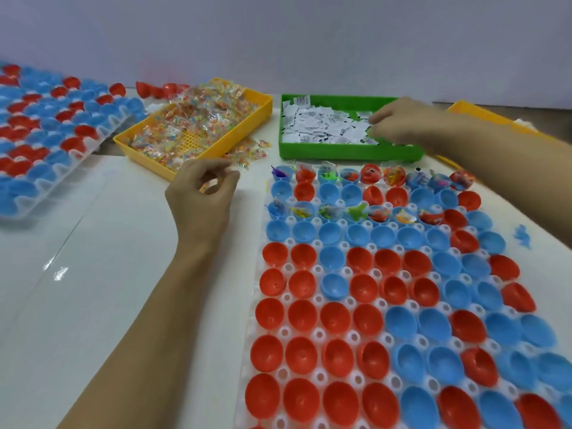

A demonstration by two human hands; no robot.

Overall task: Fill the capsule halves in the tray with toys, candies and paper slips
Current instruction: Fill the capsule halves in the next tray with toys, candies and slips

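The tray (pixel 312 305) of capsule halves (pixel 365 287) lay between the two hands, barely begun: only the farthest row and the third row held toys, everything nearer stood empty. The left hand (pixel 202 196) clasped a few candies (pixel 208 186) just short of the yellow bin (pixel 198 128). The right hand (pixel 399 120) pinched at paper slips (pixel 325 125) inside the green bin (pixel 349 151).

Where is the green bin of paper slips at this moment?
In the head view the green bin sits upper centre-right, just beyond the capsule tray, right of the yellow candy bin; the right hand reaches into it.
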